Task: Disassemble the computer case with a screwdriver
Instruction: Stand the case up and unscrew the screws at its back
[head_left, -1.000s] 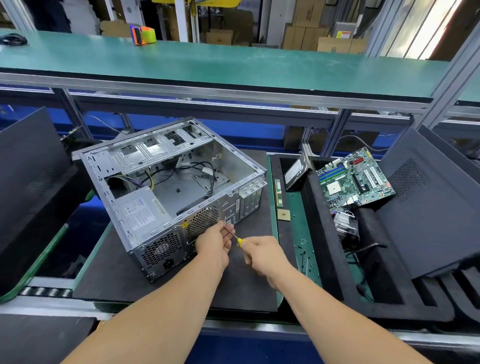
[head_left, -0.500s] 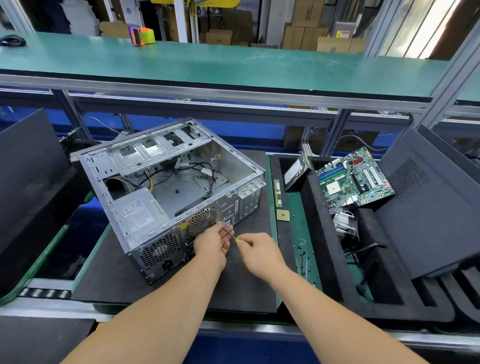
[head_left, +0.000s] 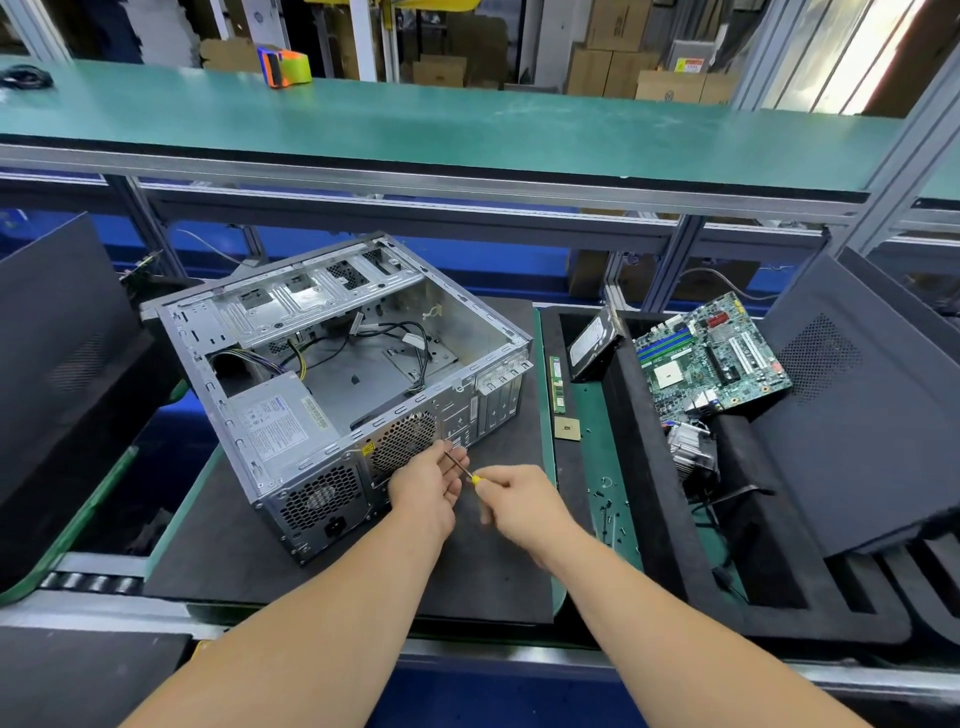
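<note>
**Q:** Where does the job stand?

**A:** The open grey steel computer case lies on its side on the dark mat of the counter, rear panel toward me, so the back screws face my hands. My right hand curls round the yellow handle of the slim screwdriver, its shaft angled up toward the panel beside the round fan grille.

**Q:** And the other hand?

**A:** My left hand rests at the panel with its fingers against the shaft, seemingly to steady the tip. Whether they pinch it, I cannot tell.

**Q:** What's already out?

**A:** The green motherboard sits in the black foam tray, well apart.
</note>
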